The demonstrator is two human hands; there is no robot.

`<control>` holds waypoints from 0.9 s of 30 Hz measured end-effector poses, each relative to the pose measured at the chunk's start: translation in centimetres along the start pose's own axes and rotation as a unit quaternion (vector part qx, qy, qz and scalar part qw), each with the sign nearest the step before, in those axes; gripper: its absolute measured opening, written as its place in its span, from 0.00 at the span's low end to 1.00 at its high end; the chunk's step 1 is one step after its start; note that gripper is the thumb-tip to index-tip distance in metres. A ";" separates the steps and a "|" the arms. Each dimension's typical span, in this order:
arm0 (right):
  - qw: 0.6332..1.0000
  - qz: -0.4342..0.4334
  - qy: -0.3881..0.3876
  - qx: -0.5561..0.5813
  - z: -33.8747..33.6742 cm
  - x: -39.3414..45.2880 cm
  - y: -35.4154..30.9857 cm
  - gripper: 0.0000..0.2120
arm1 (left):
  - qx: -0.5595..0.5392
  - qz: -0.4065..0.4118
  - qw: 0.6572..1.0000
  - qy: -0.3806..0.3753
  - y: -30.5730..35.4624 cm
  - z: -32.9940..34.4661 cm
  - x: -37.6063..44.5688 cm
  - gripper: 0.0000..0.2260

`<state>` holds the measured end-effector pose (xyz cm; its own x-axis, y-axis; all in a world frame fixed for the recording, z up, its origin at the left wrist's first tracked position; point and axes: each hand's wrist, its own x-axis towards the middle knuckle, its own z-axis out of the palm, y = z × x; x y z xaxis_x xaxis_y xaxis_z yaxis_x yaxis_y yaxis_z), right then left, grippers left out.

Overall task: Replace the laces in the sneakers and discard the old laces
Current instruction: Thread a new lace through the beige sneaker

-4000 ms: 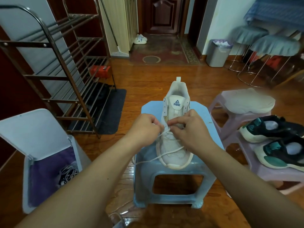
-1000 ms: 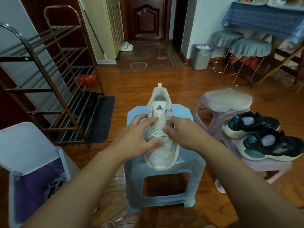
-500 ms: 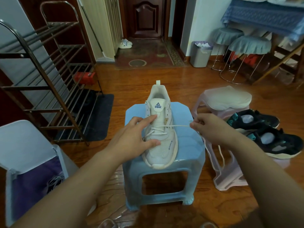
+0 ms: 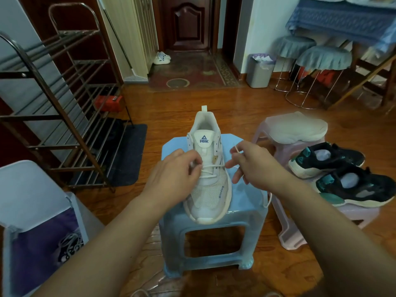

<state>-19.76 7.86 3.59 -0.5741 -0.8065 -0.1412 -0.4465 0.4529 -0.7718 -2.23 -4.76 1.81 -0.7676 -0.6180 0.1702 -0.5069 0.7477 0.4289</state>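
Mid-lacing white sneaker: left hand pinching lace at eyelet, right hand pinching its free end; next, likely threading upward.

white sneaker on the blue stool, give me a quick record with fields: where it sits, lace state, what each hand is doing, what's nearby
sneaker: white sneaker upright on the blue stool, toe toward the camera
lace: white lace crosses only the lower eyelets; upper eyelets bare
left hand: left hand pinches the lace at the sneaker's left side
right hand: right hand pinches the lace end, held out to the right
nearby: black-and-teal sneakers on a pink stool; open bin holding loose laces
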 end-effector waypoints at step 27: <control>0.942 -0.222 0.018 -0.250 3.2 -1.0 -0.1 0.12 | 0.045 0.010 0.997 -0.069 -0.2 -0.4 0.5 0.05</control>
<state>-16.96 7.39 1.82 -0.2743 -0.9491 0.1545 -0.9103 0.2045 -0.3598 -2.35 -5.31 2.20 -0.8217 -0.5675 0.0513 -0.5188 0.7823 0.3448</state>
